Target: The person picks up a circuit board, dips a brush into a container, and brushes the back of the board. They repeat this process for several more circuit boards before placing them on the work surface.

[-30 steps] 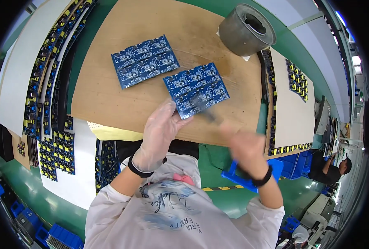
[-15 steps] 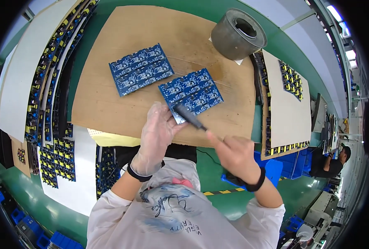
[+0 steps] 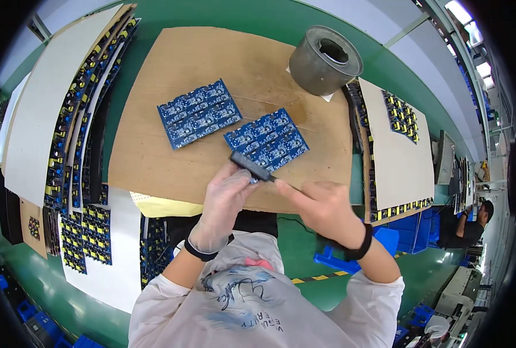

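A blue circuit board panel (image 3: 272, 139) lies tilted on a brown cardboard sheet (image 3: 153, 156). Its near left corner is gripped by my left hand (image 3: 226, 194), which wears a thin clear glove. My bare right hand (image 3: 326, 211) is closed round the handle of a black brush (image 3: 249, 165). The brush head lies across the panel's near corner, just above my left fingers, and partly hides both. A second blue circuit board panel (image 3: 200, 113) rests on the cardboard to the left. Small components cover the upper faces of both panels.
A round grey metal container (image 3: 326, 61) with an opening on top stands at the far right of the cardboard. Stacked boards with yellow and black parts (image 3: 72, 145) rise at the left; another stack (image 3: 400, 156) is at the right. A person (image 3: 466, 226) sits farther right.
The brush has moved from over the panel's near part toward its near left edge, by my left hand. The whole view has shifted slightly.
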A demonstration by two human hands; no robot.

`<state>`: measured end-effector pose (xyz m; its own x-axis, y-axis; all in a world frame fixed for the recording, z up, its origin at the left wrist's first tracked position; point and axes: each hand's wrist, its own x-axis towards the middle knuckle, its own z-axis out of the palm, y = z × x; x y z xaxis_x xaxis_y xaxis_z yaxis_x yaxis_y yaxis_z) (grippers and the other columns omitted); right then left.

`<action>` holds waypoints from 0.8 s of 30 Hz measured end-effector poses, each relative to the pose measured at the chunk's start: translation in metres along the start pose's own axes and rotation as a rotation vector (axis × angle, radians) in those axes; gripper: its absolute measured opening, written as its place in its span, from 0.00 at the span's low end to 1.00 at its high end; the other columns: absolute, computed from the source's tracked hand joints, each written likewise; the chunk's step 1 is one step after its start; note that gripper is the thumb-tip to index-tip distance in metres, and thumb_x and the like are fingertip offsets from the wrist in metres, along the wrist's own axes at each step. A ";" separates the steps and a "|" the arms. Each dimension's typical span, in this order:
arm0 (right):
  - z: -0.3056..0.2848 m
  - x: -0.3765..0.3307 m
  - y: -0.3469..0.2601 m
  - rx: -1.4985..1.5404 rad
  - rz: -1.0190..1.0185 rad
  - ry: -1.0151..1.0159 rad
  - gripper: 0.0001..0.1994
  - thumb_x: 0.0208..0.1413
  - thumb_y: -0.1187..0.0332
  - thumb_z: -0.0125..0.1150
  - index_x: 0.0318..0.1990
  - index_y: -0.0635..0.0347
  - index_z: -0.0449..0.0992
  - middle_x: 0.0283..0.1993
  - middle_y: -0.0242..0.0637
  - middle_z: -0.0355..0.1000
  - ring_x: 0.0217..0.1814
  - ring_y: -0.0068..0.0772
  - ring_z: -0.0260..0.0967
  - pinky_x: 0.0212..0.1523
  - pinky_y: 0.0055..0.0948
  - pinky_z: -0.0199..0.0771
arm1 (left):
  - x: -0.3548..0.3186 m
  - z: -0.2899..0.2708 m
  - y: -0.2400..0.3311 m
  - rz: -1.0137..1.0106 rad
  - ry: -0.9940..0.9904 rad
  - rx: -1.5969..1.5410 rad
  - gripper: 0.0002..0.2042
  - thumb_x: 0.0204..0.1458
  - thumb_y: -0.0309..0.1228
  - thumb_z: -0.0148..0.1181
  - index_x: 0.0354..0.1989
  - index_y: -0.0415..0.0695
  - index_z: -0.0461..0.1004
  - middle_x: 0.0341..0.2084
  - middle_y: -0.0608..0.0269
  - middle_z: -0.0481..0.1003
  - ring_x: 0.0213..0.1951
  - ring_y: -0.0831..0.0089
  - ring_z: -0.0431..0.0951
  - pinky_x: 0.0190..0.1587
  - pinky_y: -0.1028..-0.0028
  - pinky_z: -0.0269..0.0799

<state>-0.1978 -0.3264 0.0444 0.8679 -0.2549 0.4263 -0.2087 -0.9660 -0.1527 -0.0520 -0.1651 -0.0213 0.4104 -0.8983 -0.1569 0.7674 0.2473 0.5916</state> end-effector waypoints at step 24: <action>-0.021 -0.009 0.023 -0.105 0.029 -0.064 0.14 0.45 0.74 0.56 0.42 0.52 0.76 0.18 0.41 0.66 0.17 0.41 0.67 0.18 0.33 0.67 | -0.002 0.011 -0.008 0.002 0.147 0.110 0.21 0.56 0.23 0.49 0.58 0.35 0.59 0.50 0.58 0.68 0.51 0.72 0.70 0.55 0.68 0.66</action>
<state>-0.2201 -0.3475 0.0558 0.8871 -0.2827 0.3648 -0.2772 -0.9584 -0.0686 -0.0645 -0.1694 -0.0165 0.4856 -0.8332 -0.2645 0.7114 0.2008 0.6735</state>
